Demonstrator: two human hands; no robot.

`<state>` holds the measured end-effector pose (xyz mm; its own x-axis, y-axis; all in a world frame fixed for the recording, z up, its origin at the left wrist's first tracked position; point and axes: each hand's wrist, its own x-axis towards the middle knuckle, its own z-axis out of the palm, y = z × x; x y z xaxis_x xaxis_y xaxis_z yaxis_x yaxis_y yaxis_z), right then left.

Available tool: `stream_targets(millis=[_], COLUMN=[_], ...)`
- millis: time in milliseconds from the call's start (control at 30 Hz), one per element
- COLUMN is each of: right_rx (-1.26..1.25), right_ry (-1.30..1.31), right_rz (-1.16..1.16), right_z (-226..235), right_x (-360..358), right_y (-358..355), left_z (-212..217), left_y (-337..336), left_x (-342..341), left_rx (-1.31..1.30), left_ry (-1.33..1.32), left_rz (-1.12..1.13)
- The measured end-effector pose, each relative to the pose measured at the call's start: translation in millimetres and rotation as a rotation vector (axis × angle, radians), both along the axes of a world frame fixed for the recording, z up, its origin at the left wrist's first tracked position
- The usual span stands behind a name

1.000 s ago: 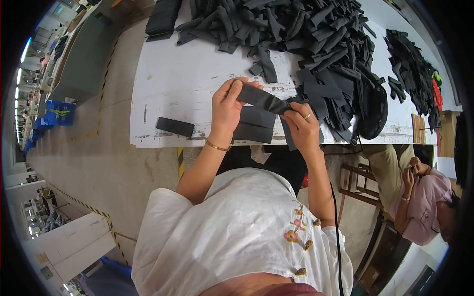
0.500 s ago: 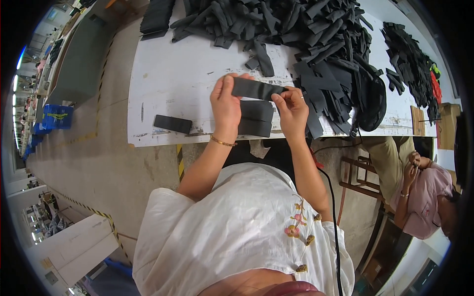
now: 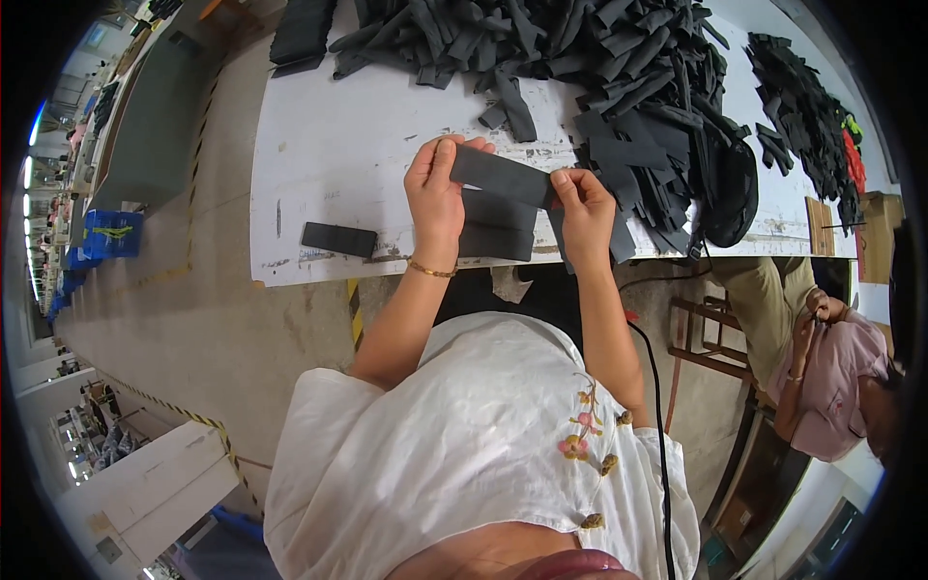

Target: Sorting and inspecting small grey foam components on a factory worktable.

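Observation:
Between my two hands a dark grey fabric strip (image 3: 505,177) is held out flat above the table edge. My left hand (image 3: 435,188) pinches its left end, thumb on top and fingers behind. Its right end is gripped between the thumb and fingers of my right hand (image 3: 585,213). Beneath the strip, more dark fabric pieces (image 3: 495,229) lie at the table's front edge, partly covered by it. A small folded dark stack (image 3: 338,239) rests on the table to the left of my left hand.
The white table (image 3: 319,135) carries a big heap of dark strips (image 3: 541,43) at the back. At the right are flat dark pieces (image 3: 638,164) and a black backpack (image 3: 730,188). A seated co-worker (image 3: 822,377) is at far right. A black cable (image 3: 660,425) hangs beside my right arm.
My right hand has moved slightly right and down, and the strip now stretches longer and flatter between my hands. My left hand has shifted a little left and up, still gripping its end.

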<state>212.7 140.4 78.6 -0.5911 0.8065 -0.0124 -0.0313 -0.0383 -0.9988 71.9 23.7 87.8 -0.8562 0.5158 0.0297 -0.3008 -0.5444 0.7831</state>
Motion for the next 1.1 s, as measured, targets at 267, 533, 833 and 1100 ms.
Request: stream_targets(millis=[267,533,833,1100], right_rx=[-0.181,-0.338,-0.391,-0.423], right_ry=[0.030,0.144,0.164,0.153], right_rz=[0.146,0.153,0.160,0.200], right_z=[5,0,-11,-11], right_x=[0,0,0,-4], right_y=[-11,-15,-20,-25], left_z=[-3,-14,1,9], left_y=[0,-2,5,10], left_x=[-5,-11,13,17], left_rx=[-0.005,0.059,0.234,0.196], left_ry=[-0.016,-0.224,-0.172,-0.190], left_rz=[0.052,0.028,-0.202,-0.080])
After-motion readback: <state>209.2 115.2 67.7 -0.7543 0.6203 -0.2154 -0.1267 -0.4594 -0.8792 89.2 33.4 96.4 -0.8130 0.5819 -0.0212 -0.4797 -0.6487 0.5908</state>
